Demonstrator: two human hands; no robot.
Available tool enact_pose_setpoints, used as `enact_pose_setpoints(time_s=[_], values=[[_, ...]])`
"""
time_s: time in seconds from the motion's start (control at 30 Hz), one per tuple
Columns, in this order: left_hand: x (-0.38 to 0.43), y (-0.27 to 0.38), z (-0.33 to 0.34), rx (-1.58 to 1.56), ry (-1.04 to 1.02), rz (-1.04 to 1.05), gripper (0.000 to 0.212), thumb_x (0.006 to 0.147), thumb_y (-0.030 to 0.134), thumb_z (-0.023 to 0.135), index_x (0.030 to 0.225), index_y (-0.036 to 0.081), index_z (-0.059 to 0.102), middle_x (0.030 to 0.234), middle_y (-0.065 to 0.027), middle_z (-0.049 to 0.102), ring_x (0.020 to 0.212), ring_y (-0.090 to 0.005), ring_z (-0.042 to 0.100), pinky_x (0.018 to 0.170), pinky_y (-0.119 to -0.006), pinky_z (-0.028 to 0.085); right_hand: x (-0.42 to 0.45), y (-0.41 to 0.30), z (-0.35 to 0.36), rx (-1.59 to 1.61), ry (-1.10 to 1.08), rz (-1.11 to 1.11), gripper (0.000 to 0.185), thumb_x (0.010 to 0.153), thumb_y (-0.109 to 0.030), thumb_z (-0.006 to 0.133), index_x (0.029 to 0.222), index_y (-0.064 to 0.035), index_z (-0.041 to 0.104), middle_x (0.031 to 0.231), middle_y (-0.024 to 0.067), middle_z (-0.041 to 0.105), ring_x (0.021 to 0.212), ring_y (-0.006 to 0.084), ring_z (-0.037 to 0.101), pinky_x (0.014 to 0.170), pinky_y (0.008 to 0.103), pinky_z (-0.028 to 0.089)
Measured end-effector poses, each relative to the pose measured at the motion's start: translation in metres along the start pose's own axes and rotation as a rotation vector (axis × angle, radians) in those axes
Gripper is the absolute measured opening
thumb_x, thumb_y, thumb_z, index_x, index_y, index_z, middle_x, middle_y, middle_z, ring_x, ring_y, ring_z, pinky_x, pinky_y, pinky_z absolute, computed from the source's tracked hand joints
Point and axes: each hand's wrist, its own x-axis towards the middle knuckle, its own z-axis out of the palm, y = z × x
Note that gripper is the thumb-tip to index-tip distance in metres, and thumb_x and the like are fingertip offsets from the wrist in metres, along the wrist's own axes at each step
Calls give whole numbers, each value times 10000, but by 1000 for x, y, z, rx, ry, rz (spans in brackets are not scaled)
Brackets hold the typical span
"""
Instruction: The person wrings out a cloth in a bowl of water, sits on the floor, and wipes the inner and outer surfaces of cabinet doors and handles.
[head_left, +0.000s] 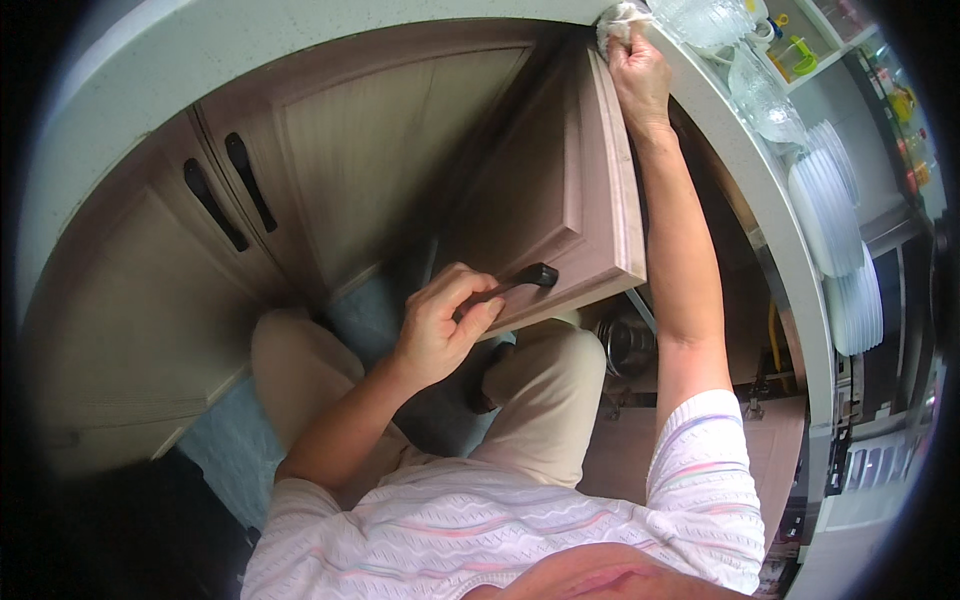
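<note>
A wooden cabinet door (517, 165) stands swung out from the base cabinets. My left hand (450, 322) grips its black handle (536, 276) near the door's outer corner. Reaching up past the door's edge, my right hand (641, 75) holds a crumpled white cloth (621, 21). The cloth lies at the underside and front edge of the countertop, by the top of the door on its hinge side. My right forearm passes alongside the door's edge, in front of the cabinet opening.
The pale countertop (757, 187) curves around above the cabinets. Glass bowls (765, 94) and stacked white plates (825, 217) stand on it at the right. Closed doors with black handles (216, 204) are at the left. Metal pots (626, 345) sit inside the cabinet, near another lowered door (622, 450).
</note>
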Motion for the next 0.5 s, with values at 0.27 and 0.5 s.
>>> enact_pose_setpoints(time_s=[0.27, 0.5], values=[[2, -14, -8, -94, 34, -36, 100, 837, 86, 545, 840, -10, 519, 733, 6, 464, 635, -46, 435, 563, -184, 365, -3, 4, 8, 70, -234, 299, 382, 769, -252, 429, 1139, -235, 521, 962, 190, 579, 915, 377, 534, 797, 437, 424], [1, -8, -10, -61, -54, -121, 101, 848, 103, 533, 837, 4, 512, 733, 36, 443, 615, -22, 397, 551, -169, 341, 1, -13, -5, -117, -163, 69, 253, 762, -131, 386, 973, -81, 515, 886, 212, 590, 852, 380, 557, 739, 460, 433]])
